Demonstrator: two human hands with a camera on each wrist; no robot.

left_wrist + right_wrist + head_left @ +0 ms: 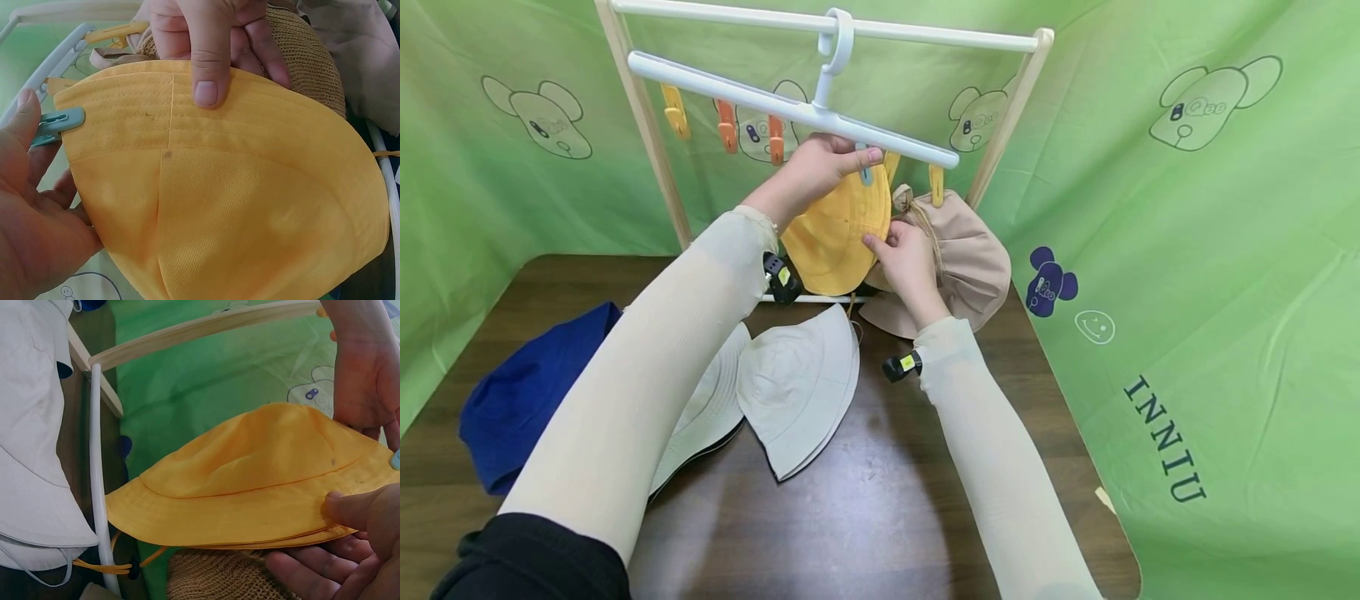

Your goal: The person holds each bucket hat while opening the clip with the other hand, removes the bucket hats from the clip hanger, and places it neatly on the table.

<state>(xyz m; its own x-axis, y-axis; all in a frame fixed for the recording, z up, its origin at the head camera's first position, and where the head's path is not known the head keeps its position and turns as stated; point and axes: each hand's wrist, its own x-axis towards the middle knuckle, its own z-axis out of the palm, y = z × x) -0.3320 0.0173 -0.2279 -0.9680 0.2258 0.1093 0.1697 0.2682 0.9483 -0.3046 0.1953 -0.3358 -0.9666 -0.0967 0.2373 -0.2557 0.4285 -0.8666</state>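
Observation:
A folded yellow bucket hat [835,233] hangs under the right half of a pale blue clip hanger [722,87]. A light blue clip [65,120] grips the edge of its brim. My left hand [820,171] pinches that clip between thumb and fingers. With the thumb in front and the fingers behind, my right hand [910,262] holds the brim, as the right wrist view shows. Beside it a beige hat [973,258] hangs below a yellow clip [937,185]. Woven straw-like material [306,56] shows behind the yellow hat in the left wrist view.
The hanger hooks over the white top bar [925,32] of a wooden-legged rack. Orange clips [727,127] and another yellow clip [676,111] hang at its left. On the brown table [820,533] lie two whitish hats [797,387] and a blue hat [535,392]. Green cloth [1247,250] surrounds everything.

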